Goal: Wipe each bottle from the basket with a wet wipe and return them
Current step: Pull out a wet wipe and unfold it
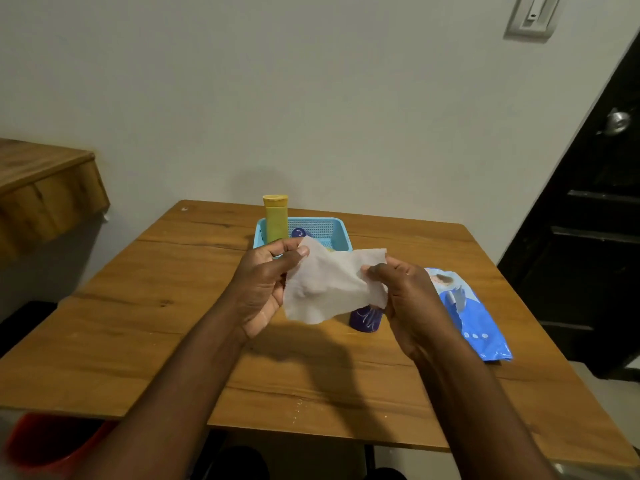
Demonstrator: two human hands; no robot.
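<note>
From the head view, we hold one wet wipe spread between both hands: our left hand pinches its upper left corner between thumb and fingers, and our right hand pinches its right edge the same way, so both sets of fingers are closed narrow on the sheet.

We judge the task barely begun. No bottle is under the wipe yet. Just beyond our left fingertips sits the blue basket, with the yellow bottle upright in it and a dark blue cap beside that. Below our right fingers, a purple bottle stands on the table, outside the basket, probably next for wiping.

The wipes pack lies just past our right hand; nothing blocks our reach.
</note>
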